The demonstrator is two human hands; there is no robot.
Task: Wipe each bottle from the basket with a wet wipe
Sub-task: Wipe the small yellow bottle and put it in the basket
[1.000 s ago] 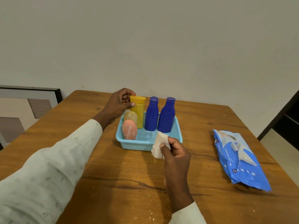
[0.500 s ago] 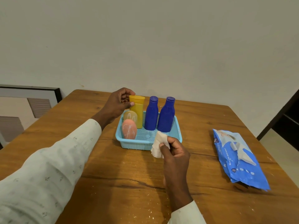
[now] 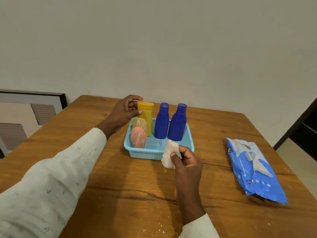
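A light blue basket (image 3: 149,154) sits mid-table. In it stand a yellow bottle (image 3: 146,117) at the back left, two dark blue bottles (image 3: 162,121) (image 3: 178,122) to its right, and two small oval bottles, one yellowish (image 3: 139,124) and one pink (image 3: 138,137), at the front left. My left hand (image 3: 125,112) grips the yellow bottle near its cap, the bottle still standing in the basket. In front of the basket's near right corner, my right hand (image 3: 187,160) pinches a crumpled white wet wipe (image 3: 169,154).
A blue pack of wet wipes (image 3: 253,169) lies on the wooden table (image 3: 120,194) at the right. A framed panel (image 3: 32,107) leans against the wall at the far left. The table's right edge drops off to the floor.
Almost nothing differs. My left hand stays on the yellow bottle and my right hand keeps the wipe in front of the basket.
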